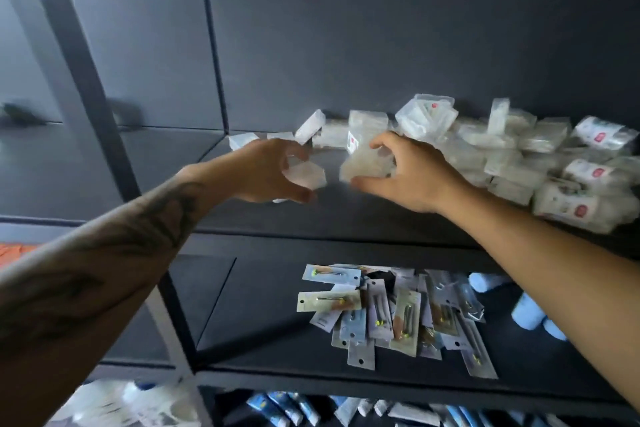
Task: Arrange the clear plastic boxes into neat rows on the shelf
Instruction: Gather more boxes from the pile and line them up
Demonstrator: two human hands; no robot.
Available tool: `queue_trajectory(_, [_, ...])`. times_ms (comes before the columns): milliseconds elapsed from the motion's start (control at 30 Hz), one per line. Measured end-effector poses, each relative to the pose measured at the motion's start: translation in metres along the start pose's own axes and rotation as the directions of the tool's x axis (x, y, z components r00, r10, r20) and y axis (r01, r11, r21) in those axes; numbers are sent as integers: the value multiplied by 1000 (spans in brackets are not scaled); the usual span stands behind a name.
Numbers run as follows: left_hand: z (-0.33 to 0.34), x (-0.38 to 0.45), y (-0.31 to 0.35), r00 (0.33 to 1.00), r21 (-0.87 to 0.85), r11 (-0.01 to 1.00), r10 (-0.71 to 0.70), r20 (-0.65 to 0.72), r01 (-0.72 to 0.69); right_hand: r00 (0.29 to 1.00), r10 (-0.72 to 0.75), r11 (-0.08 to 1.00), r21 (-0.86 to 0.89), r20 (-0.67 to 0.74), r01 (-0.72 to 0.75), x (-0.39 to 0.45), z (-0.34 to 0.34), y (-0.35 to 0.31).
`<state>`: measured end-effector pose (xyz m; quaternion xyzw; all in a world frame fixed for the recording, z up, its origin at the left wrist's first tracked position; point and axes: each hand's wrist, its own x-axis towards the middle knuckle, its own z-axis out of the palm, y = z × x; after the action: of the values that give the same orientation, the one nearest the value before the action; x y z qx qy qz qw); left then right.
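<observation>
Single head-worn wide-angle view, facing forward and slightly down at a dark shelf (346, 215) from close range, within arm's reach. Both forearms entering from the bottom corners. Lower tiers visible beneath; straight uprights bowed by lens distortion.

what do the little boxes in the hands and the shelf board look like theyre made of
Box in left hand: looks like clear hard plastic; translucent, glossy, crisp flat faces. Box in right hand: likely the same, though blurred and milkier. Shelf board: dark matte sheet, perhaps painted metal or laminate; no glare, so uncertain.
</observation>
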<state>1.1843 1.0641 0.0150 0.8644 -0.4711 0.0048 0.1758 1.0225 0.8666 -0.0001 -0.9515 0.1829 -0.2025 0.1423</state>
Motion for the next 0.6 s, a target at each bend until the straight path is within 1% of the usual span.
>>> queue_trajectory(100, [-4,-44,-11,1000,-6,1000,7,9,-7,1000,-27,999,40,7,27,-15,9,-26])
queue_trajectory(267, [-23,-123,-34,999,6,1000,4,-51,-3,996,-88,988,128,14,86,-44,29,-78])
queue_trajectory(433, [-50,-209,-68,992,-29,997,-79,-99,76,983,-170,977,143,72,159,-74,51,-148])
queue_trajectory(600, [-70,-293,-115,962,-38,980,-198,-190,194,953,-285,944,202,98,262,-97,79,-230])
